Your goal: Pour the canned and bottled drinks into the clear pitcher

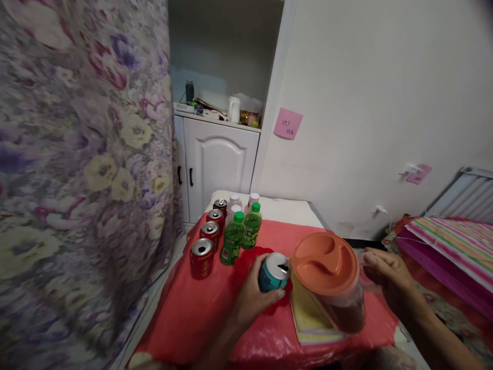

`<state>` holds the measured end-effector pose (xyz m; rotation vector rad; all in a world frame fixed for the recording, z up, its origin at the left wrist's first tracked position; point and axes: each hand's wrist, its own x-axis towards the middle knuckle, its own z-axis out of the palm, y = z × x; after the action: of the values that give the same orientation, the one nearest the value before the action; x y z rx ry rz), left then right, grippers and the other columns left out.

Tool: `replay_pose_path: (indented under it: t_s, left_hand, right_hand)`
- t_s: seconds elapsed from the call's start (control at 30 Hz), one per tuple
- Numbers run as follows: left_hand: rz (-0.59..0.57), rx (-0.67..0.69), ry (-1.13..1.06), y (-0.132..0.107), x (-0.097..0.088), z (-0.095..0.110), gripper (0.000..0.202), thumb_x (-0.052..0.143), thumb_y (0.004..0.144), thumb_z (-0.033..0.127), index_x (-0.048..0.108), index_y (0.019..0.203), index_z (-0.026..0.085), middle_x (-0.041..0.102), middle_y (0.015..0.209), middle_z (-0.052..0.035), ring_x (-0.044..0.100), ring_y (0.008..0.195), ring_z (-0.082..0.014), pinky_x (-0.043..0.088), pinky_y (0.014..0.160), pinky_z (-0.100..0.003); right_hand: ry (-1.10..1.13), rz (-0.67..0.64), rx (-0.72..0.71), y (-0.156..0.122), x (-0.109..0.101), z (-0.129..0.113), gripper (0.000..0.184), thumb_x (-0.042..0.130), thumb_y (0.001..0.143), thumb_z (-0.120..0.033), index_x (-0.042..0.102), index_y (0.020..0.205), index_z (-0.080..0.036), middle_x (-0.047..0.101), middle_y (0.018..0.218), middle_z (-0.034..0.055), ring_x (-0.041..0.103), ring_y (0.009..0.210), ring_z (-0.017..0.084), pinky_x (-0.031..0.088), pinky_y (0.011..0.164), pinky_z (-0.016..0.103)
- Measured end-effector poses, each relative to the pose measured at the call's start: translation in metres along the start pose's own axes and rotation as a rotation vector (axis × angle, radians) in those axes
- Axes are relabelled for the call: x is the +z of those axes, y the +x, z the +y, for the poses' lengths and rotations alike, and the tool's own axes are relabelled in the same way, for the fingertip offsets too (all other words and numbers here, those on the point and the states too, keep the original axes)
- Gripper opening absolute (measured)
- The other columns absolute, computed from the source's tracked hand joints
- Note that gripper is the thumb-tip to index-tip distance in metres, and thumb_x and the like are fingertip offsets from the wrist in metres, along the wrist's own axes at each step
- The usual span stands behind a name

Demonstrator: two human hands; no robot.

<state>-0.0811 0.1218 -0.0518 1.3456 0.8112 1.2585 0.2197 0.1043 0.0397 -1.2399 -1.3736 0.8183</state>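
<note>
One can (pixel 272 281) sits in left hand (pixel 252 295), pitcher (pixel 327 267) in right hand (pixel 391 270).

Five cans (pixel 272 280); five bottles (pixel 232 242); pitcher (pixel 332 283) (one).

Red plate (pixel 251 257) partly covered by left hand (pixel 250 294) and teal can (pixel 271 278). Right hand (pixel 391 272) slightly blurred, obscuring handle of pitcher (pixel 346 308). Curtain (pixel 77 169) cut by left edge. Far-right note (pixel 424 173): writing illegibly small.

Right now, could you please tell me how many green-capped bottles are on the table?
2: one green-capped bottle just right of the red cans, the other bottle farther back to its right.
</note>
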Motion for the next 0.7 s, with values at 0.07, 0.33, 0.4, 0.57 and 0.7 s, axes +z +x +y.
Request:
replay_pose_path:
  t_s: [0.07,0.33,0.4,0.57,0.7]
  left_hand:
    - [-0.005,-0.003,-0.004,-0.0008,0.0001,-0.0001,0.071,0.081,0.062,0.028,0.052,0.126,0.023,0.064,0.127,-0.0089,0.06,0.117,-0.0294,0.046,0.1,-0.041]
    - [0.004,-0.018,0.001,0.0004,0.0002,-0.0013,0.071,0.08,0.061,0.028,0.051,0.126,0.023,0.064,0.127,-0.009,0.059,0.117,-0.0297,0.045,0.1,-0.041]
    - [0.011,-0.026,0.007,0.0005,0.0006,-0.0008,0.072,0.08,0.061,0.029,0.051,0.126,0.022,0.063,0.127,-0.0098,0.059,0.118,-0.0304,0.045,0.101,-0.041]
    - [0.005,-0.045,0.005,-0.0005,0.001,0.0005,0.074,0.08,0.06,0.03,0.05,0.127,0.021,0.062,0.13,-0.0124,0.058,0.119,-0.0317,0.044,0.101,-0.044]
    - [0.007,-0.034,0.006,-0.0008,0.0006,-0.0003,0.072,0.079,0.06,0.029,0.051,0.126,0.022,0.062,0.129,-0.0112,0.058,0.119,-0.0315,0.045,0.101,-0.043]
  right_hand:
    - [-0.007,-0.001,-0.003,0.0003,-0.0007,-0.0006,0.051,0.065,0.081,-0.057,0.035,0.058,-0.023,0.018,0.063,-0.0069,0.013,0.059,0.012,0.01,0.054,0.032]
    - [-0.027,0.009,0.008,0.0006,-0.0033,-0.0044,0.051,0.065,0.08,-0.058,0.035,0.059,-0.023,0.019,0.063,-0.0067,0.016,0.058,0.012,0.012,0.055,0.031]
    - [-0.035,0.008,0.007,0.0001,-0.0029,-0.0064,0.051,0.065,0.08,-0.058,0.035,0.058,-0.023,0.02,0.063,-0.0066,0.017,0.058,0.012,0.012,0.055,0.031]
    - [-0.069,0.001,-0.001,-0.0007,-0.0019,-0.0102,0.052,0.063,0.08,-0.06,0.034,0.058,-0.023,0.021,0.061,-0.0061,0.017,0.057,0.012,0.013,0.054,0.03]
    - [-0.078,0.004,-0.009,-0.0005,-0.0022,-0.0091,0.052,0.063,0.079,-0.061,0.034,0.058,-0.023,0.022,0.061,-0.0059,0.018,0.057,0.012,0.014,0.054,0.03]
